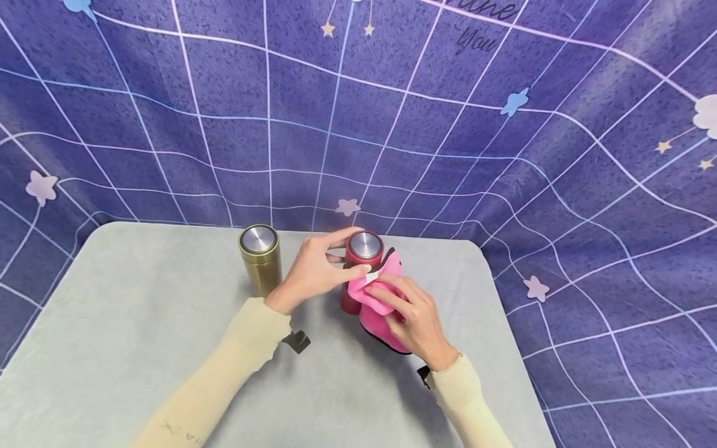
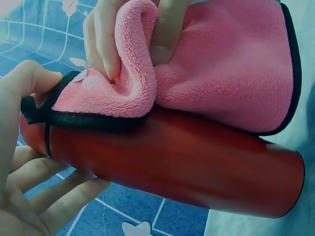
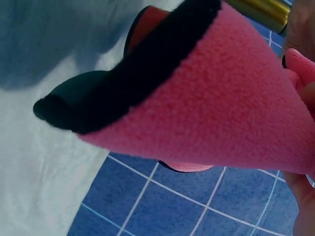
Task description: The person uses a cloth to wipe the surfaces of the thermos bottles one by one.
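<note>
A red thermos flask [image 1: 350, 302] with a silver-topped lid stands on the grey table. My left hand [image 1: 315, 269] grips it near the top, fingers around the far side. In the left wrist view, the thumb of that hand presses a corner of a black-edged pink cloth [image 2: 231, 64] to the upper part of the flask [image 2: 172, 160]. My right hand [image 1: 416, 313] pinches a bunched fold of the same cloth against the flask's side. The rest of the cloth [image 3: 211, 113] hangs loosely below the right hand and hides part of the flask.
A gold thermos flask [image 1: 263, 272] stands upright to the left, close behind my left wrist. The grey table [image 1: 140, 323] ends at a purple curtain [image 1: 302, 149] with a grid and star pattern, which rises behind it and along the right.
</note>
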`<state>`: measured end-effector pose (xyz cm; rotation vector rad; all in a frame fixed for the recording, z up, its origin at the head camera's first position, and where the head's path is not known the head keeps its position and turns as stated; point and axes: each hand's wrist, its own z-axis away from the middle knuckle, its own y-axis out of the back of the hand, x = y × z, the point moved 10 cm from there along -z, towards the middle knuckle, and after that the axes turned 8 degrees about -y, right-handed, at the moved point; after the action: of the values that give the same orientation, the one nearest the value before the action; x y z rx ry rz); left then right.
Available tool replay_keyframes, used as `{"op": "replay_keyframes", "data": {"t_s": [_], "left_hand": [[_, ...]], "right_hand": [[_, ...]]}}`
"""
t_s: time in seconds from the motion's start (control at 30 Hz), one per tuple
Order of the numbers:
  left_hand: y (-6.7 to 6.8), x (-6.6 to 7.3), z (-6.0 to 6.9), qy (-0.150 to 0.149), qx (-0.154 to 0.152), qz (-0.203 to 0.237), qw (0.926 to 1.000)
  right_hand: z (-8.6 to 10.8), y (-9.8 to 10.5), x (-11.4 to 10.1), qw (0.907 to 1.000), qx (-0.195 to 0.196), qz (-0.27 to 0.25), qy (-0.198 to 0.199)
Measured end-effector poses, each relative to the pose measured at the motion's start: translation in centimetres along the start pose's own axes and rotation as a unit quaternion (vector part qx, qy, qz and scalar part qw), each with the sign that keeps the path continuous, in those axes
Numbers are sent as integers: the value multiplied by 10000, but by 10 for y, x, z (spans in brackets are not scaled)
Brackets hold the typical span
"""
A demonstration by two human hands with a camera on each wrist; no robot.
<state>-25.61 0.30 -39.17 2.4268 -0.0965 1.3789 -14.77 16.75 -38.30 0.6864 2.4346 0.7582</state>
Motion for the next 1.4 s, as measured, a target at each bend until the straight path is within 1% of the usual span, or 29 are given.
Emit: {"op": "replay_keyframes", "data": {"t_s": [0.1, 0.2, 0.3, 0.37, 0.47, 0.5, 0.57, 0.7, 0.8, 0.87, 0.9, 0.93, 1.0, 1.03, 1.07, 1.1, 1.13, 1.17, 1.23, 1.27, 1.37, 1.4], "left_hand": [[1, -2, 1, 69, 78, 197, 9998], [3, -6, 3, 208, 201, 429, 9987], [6, -8, 3, 319, 270, 558, 9976], [7, -7, 4, 348, 288, 578, 9973], [8, -6, 3, 331, 296, 559, 9974], [9, -5, 3, 323, 305, 544, 9975], [8, -5, 4, 291, 274, 534, 9978], [4, -4, 5, 225, 137, 466, 9986], [1, -4, 6, 184, 49, 400, 9990], [-1, -3, 7, 131, -1, 385, 9992], [-1, -2, 8, 99, -20, 393, 9992], [-2, -1, 8, 68, -35, 405, 9991], [-3, 2, 9, -31, -77, 437, 9990], [-4, 3, 9, -72, -99, 468, 9988], [-5, 4, 10, -99, -122, 495, 9987], [-6, 4, 10, -121, -155, 516, 9985], [-7, 4, 10, -140, -188, 517, 9984], [-7, 5, 11, -154, -226, 519, 9983], [-10, 5, 11, -178, -305, 515, 9981], [-11, 5, 11, -195, -339, 510, 9979], [-13, 7, 13, -274, -420, 506, 9975], [-14, 7, 13, -306, -439, 507, 9973]], "right_hand": [[1, 3, 5, 9986, 73, -480, -196], [1, 8, 15, 9913, 66, -1206, -523], [3, 14, 28, 9781, 59, -1866, -918], [6, 19, 39, 9687, 96, -2160, -1221], [11, 24, 59, 9512, 194, -2525, -1763], [13, 26, 66, 9439, 241, -2648, -1957], [19, 27, 79, 9276, 336, -2900, -2333], [30, 25, 103, 8909, 554, -3357, -3009], [37, 18, 120, 8585, 578, -3596, -3611], [41, 10, 130, 8331, 451, -3707, -4081], [42, 6, 134, 8188, 360, -3768, -4316], [44, 1, 139, 8024, 261, -3851, -4551], [45, -8, 145, 7761, 55, -3983, -4889], [45, -12, 148, 7652, -52, -4053, -5002], [43, -15, 150, 7571, -125, -4104, -5081], [41, -18, 151, 7512, -196, -4160, -5121], [37, -21, 153, 7480, -256, -4207, -5127], [33, -22, 153, 7467, -318, -4257, -5101], [24, -25, 156, 7479, -418, -4288, -5050], [18, -26, 156, 7527, -471, -4255, -5002], [4, -28, 159, 7620, -636, -4158, -4923], [-1, -28, 159, 7680, -692, -4072, -4894]]}}
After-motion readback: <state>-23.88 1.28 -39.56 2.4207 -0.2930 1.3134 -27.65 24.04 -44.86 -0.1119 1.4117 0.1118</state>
